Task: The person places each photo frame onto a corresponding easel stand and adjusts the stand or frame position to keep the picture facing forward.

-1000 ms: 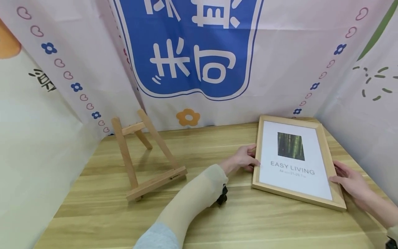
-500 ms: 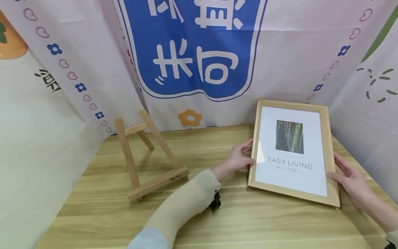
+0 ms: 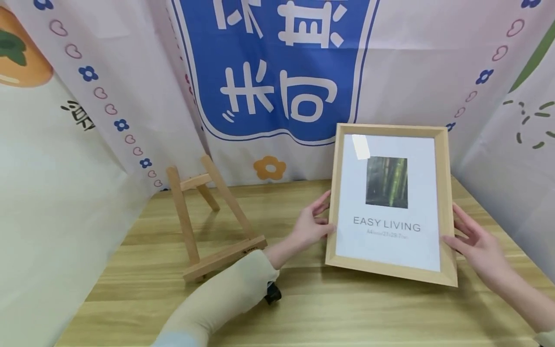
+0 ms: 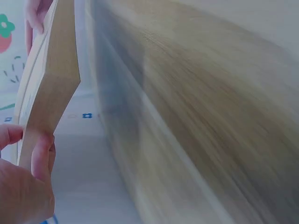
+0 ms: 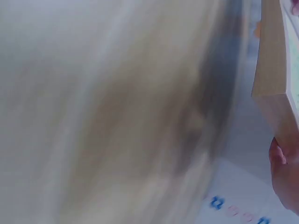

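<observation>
A light wooden picture frame (image 3: 387, 241) is held up at a tilt between both hands, its front showing a bamboo picture and the words "EASY LIVING". My left hand (image 3: 309, 225) grips its left edge, thumb on the front and fingers behind. On the opposite edge, my right hand (image 3: 479, 248) grips in the same way. The left wrist view shows the picture frame (image 4: 63, 46) raised off the table, thumb and fingers on either side of its edge. In the right wrist view the frame's corner (image 5: 273, 79) is at the right, with part of the hand (image 5: 282, 172) below.
A small wooden tabletop easel (image 3: 225, 259) stands on the left of the wood-grain table (image 3: 295, 313), close to my left forearm. Printed cloth walls (image 3: 403, 86) enclose the table at the back and both sides.
Both hands have lifted the picture frame off the table, tilted it more upright and carried it left, nearer the easel. The easel has stayed in place.
</observation>
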Demonstrator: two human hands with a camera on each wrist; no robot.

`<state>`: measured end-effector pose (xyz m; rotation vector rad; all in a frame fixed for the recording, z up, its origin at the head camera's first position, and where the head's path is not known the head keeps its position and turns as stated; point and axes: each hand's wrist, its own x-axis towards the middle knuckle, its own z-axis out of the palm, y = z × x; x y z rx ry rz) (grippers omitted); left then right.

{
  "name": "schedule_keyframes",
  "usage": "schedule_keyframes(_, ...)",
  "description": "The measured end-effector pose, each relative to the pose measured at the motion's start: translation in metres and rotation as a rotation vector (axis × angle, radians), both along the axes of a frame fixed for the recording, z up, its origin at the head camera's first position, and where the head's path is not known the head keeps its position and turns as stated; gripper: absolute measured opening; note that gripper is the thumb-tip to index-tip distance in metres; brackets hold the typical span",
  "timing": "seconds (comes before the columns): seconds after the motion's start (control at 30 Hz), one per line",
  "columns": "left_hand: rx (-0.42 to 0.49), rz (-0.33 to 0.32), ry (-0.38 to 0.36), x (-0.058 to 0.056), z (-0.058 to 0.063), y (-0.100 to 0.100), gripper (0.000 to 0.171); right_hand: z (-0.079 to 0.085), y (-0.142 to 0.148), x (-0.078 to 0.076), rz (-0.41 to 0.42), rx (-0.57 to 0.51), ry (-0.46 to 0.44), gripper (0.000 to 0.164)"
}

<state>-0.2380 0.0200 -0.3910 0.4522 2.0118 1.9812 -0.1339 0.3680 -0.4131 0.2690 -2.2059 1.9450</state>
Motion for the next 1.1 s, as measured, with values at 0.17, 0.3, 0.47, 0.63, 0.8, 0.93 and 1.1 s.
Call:
schedule_keyframes(0.17,-0.051,0.031,0.153,0.016,0.01,-0.034,0.092,0.015,-0.033,0.0,-0.019,0.053,0.159,0.081)
schedule_keyframes(0.3,-0.096,0.06,0.337,0.026,0.013,-0.059,0.088,0.021,-0.057,-0.004,-0.012,0.047,0.236,0.082)
schedule_keyframes(0.47,-0.118,0.125,0.431,0.04,0.015,-0.083,0.086,0.026,-0.078,-0.012,-0.056,0.177,0.274,0.082)
schedule_keyframes(0.63,-0.106,0.182,0.445,0.052,0.014,-0.105,0.086,0.031,-0.098,-0.023,-0.021,0.242,0.253,0.083)
schedule_keyframes(0.8,-0.081,0.224,0.502,0.061,0.014,-0.125,0.085,0.037,-0.118,-0.035,0.028,0.223,0.305,0.083)
schedule_keyframes(0.93,-0.091,0.286,0.528,0.068,0.017,-0.142,0.086,0.043,-0.138,-0.047,0.072,0.181,0.373,0.081)
schedule_keyframes(1.1,-0.107,0.381,0.583,0.076,0.024,-0.165,0.087,0.052,-0.164,-0.065,0.131,0.142,0.415,0.078)
